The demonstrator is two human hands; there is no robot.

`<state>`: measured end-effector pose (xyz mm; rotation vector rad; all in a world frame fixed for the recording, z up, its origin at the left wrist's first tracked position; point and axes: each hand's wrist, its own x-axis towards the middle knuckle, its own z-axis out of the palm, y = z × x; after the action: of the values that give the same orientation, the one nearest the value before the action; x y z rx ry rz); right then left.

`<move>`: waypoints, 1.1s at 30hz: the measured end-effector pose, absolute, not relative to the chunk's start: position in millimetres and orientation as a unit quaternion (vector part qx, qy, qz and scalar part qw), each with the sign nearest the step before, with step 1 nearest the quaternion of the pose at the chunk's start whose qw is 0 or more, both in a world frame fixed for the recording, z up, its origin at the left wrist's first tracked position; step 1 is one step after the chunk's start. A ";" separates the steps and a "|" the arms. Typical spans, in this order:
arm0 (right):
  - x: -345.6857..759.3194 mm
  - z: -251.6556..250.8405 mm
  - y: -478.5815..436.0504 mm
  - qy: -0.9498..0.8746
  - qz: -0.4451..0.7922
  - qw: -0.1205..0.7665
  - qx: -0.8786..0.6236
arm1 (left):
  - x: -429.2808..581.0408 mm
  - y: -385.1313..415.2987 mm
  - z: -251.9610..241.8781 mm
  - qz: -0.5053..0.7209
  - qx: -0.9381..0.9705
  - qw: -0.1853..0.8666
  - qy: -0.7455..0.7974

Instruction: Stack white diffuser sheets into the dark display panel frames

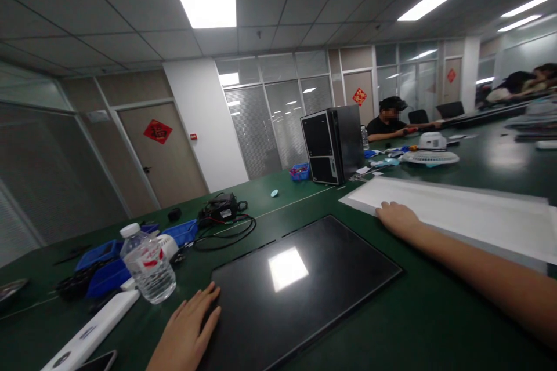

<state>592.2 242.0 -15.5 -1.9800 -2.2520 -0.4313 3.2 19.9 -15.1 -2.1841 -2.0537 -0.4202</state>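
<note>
A black flat screen panel [326, 295] lies face up on the green table, reflecting a ceiling light. My left hand [191, 324] rests at its left edge, fingers stretched out and thumb apart, holding nothing. To the right lies a large white sheet-like panel [461, 211] with a greyish border. My right hand [397, 217] is at this panel's near edge, fingers together and curled over it; the thumb is hidden. Beside my left hand stands a clear water bottle [150, 269] with a white cap.
Left of the bottle are a long white box [93, 330], a phone [98, 362] and blue trays [107, 275]. A black power adapter [224, 208] with cables lies beyond the screen. A computer tower [333, 145] stands farther back. A person [389, 119] sits across the table near a white fan [429, 156].
</note>
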 end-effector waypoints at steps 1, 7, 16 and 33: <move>588.2 -14.8 239.6 -0.746 -0.145 0.057 -0.647 | 3.4 19.1 -14.1 -0.138 -0.719 0.055 -0.678; 584.7 -16.2 232.4 -0.704 -0.163 0.072 -0.687 | -10.2 18.1 -10.7 -0.148 -0.723 0.036 -0.674; 578.4 -16.0 232.6 -0.722 -0.164 0.040 -0.671 | -16.9 17.3 -8.8 -0.146 -0.731 0.003 -0.666; 445.4 30.2 110.6 -0.941 -0.018 0.107 -0.319 | -16.8 26.5 -13.5 -0.123 -0.691 0.022 -0.712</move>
<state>445.4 110.6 30.2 -0.9406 -2.7714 -0.0544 -16.8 26.5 -13.5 -2.1395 -2.2061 -0.3824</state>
